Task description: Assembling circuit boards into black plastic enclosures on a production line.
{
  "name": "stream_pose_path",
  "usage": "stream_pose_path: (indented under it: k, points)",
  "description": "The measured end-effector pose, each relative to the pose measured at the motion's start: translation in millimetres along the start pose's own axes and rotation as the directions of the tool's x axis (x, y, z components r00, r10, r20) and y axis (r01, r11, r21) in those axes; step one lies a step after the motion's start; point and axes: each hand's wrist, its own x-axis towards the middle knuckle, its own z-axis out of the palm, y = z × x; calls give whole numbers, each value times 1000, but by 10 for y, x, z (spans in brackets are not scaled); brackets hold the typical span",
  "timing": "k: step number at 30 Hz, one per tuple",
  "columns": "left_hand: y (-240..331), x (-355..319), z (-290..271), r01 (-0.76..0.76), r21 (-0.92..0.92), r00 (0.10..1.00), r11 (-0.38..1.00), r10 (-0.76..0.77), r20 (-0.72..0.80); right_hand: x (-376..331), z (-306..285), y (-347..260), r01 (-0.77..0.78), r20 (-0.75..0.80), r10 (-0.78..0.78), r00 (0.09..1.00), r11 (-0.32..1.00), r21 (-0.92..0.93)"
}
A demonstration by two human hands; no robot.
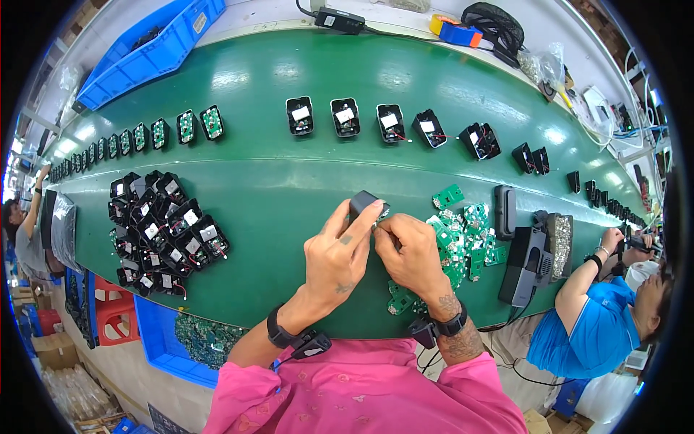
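Partly hidden: black housing (pixel 361 202) behind left hand (pixel 338 253).

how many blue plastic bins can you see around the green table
2: one blue bin at the table's far left corner, another blue bin below its near edge, holding green boards. More may be hidden.

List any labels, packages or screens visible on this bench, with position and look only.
White labels: small squares inside the open black housings in the far row.
More white labels: on the heaped black housings, left of the left hand.
Clear plastic bags: crumpled, far right corner.
Cardboard box: brown, on the floor, lower left.
Screens: none seen.
The right hand covers no label.
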Motion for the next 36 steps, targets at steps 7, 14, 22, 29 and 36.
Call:
stream_pose_path:
  k: [7,14,22,29,36]
  points:
    - [-61,38,-33,62,-66,998,996,-61,20,-13,42,11,39,-14,-40,999,999,-35]
    - [-106,111,-131,551,-598,834,581,-389,391,27,-97,62,-378,82,369,926,906,192]
    - [13,160,-119,469,-481,876,740,-322,359,-17,-55,11,-272,32,295,955,828,491]
    - [-21,149,-145,388,-374,914,842,-298,277,-4,-221,38,-397,195,346,918,795,458]
    - [-56,78,-14,150,-248,986,957,-126,112,0,-199,-7,-316,228,254,940,902,294]
